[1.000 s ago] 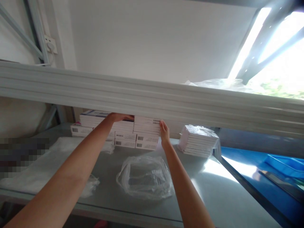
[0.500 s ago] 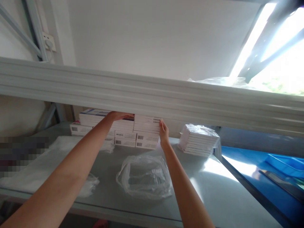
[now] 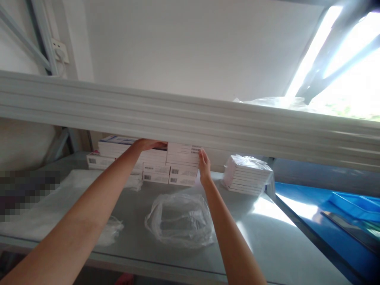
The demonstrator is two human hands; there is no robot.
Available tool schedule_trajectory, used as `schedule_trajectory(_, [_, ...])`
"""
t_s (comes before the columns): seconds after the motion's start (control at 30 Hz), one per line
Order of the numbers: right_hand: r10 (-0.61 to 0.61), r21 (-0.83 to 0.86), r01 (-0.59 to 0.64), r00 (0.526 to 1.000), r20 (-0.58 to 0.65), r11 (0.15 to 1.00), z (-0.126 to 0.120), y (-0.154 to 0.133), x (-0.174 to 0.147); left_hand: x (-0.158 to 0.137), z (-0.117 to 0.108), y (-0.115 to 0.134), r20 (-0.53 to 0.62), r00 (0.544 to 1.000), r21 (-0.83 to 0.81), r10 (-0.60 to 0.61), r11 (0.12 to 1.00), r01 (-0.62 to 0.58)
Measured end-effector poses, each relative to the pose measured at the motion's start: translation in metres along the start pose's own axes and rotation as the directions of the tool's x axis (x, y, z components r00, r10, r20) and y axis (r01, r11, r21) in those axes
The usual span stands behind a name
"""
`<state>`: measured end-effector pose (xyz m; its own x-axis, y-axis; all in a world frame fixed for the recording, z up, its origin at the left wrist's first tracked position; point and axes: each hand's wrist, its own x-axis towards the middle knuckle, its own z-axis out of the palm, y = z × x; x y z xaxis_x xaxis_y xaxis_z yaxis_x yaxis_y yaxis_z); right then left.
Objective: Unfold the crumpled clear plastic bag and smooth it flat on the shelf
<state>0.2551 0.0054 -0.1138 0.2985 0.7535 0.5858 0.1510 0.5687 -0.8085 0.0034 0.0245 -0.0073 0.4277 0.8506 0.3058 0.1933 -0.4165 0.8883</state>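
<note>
Boxes (image 3: 182,164) stacked at far edge of worktop (image 3: 267,233), under shelf beam (image 3: 190,118). No shift over last second. Left hand (image 3: 148,144) stayed flat on top, right hand (image 3: 204,168) against right side, neither clamped. Empty plastic bag (image 3: 179,219) near.

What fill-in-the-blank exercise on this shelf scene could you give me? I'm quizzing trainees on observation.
1. The left hand rests on ____ of the stack of white boxes.
2. The right hand presses flat against the stack's ____ side.
3. In front of the stack, on the grey shelf, lies a crumpled clear ____ bag.
4. The wrapped stack of boxes sits to the ____ of the right hand.

Missing words: top; right; plastic; right
</note>
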Motion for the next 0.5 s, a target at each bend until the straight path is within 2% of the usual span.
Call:
schedule_trajectory(0.1, [0.037,0.101,-0.035,0.999,-0.017,0.994,0.003,-0.004,-0.005,0.002,0.000,-0.002,-0.034,0.999,0.026,0.002,1.000,-0.001])
schedule_trajectory(0.23, [0.043,0.124,-0.045,0.999,0.016,0.991,0.004,-0.007,-0.014,0.004,0.001,-0.001,-0.059,0.998,0.015,0.009,1.000,-0.008])
schedule_trajectory(0.4, [0.074,0.163,-0.079,0.997,0.037,0.983,0.002,-0.009,-0.008,0.004,0.001,-0.003,0.007,1.000,-0.003,0.011,1.000,-0.011])
schedule_trajectory(0.5, [0.075,0.112,-0.076,0.997,0.013,0.991,-0.001,-0.010,0.004,0.005,0.001,-0.006,0.036,0.999,-0.017,-0.004,1.000,0.005])
